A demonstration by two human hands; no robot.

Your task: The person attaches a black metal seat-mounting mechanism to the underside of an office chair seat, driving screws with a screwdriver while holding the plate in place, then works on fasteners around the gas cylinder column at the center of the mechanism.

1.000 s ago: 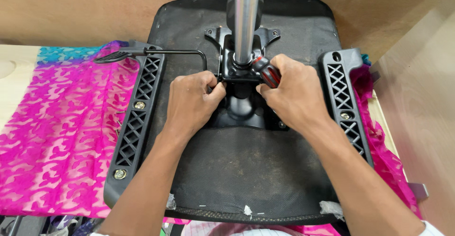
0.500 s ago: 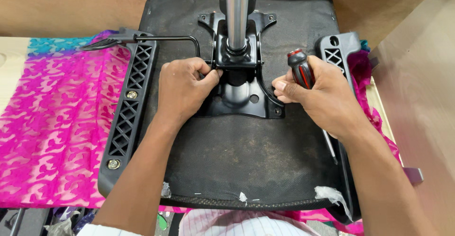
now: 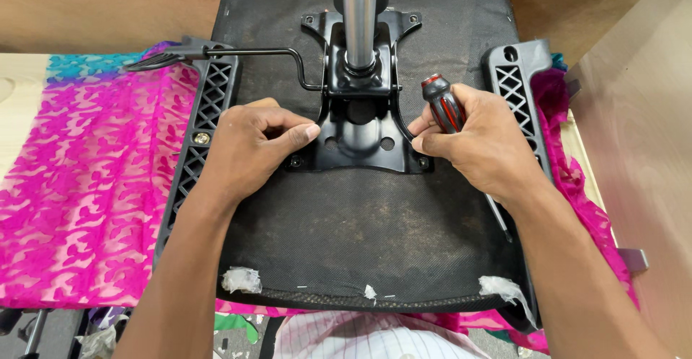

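An upturned office chair seat (image 3: pixel 360 236) lies with its black fabric underside facing me. A black metal mechanism plate (image 3: pixel 358 137) is mounted at its middle, with a chrome gas column (image 3: pixel 359 14) rising from it. My left hand (image 3: pixel 252 145) has its fingers curled, pinching at the plate's front left corner by a bolt hole. In my right hand (image 3: pixel 481 145) is a screwdriver with a red and black handle (image 3: pixel 442 104), its fingertips touching the plate's right edge. A black wire lever (image 3: pixel 259 55) runs left from the mechanism.
Black plastic armrest brackets stand on either side, the left bracket (image 3: pixel 204 125) and the right bracket (image 3: pixel 520 89). A pink patterned cloth (image 3: pixel 79 193) covers the table under the seat. A wooden wall (image 3: pixel 634 135) stands close on the right. Torn white tape bits (image 3: pixel 241 280) cling to the seat's near edge.
My right hand has drawn the screwdriver off the mechanism and holds it upright at the plate's right edge. My left hand stays at the left corner. The camera has tilted down slightly.
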